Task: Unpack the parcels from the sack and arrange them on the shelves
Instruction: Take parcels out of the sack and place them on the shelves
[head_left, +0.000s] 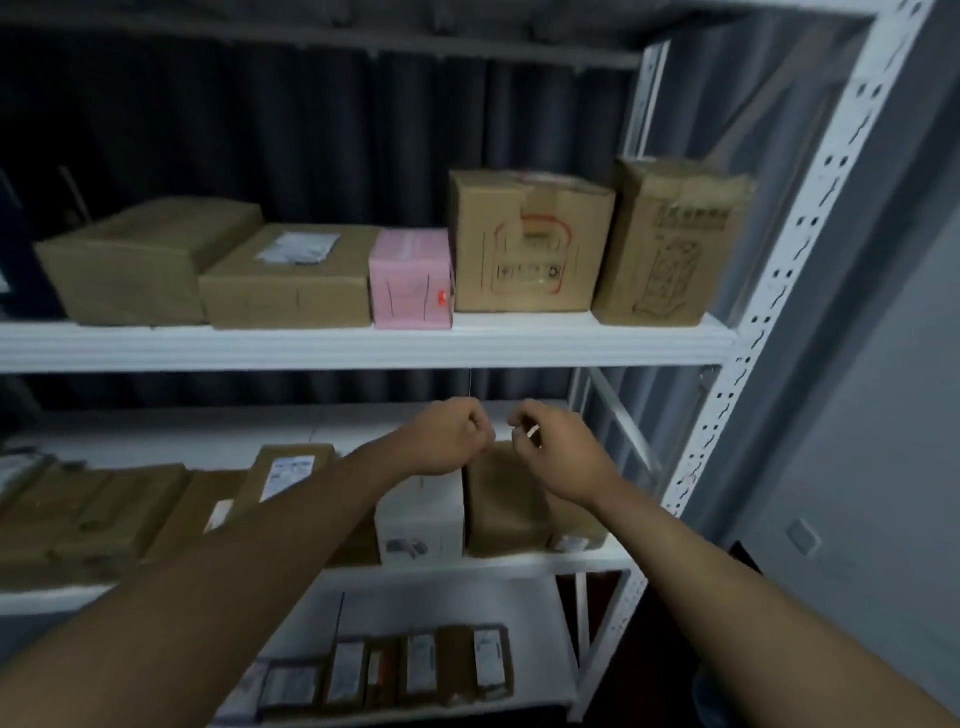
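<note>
Parcels (530, 241) fill the shelves (363, 345) while we hover left hand (449, 436) curled empty, right hand (553, 441) pinching something small (unclear what).

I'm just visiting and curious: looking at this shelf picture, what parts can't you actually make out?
All in the head view:
- The sack: not in view at all.
- Printing on the shelf boxes, such as the pink box: blurred, unreadable.
- Whatever small pale thing the right hand pinches: too small and blurred to name.
- Left hand: fingers curled away, so any contents are hidden.
- The white box: its top is covered by the left wrist.
</note>
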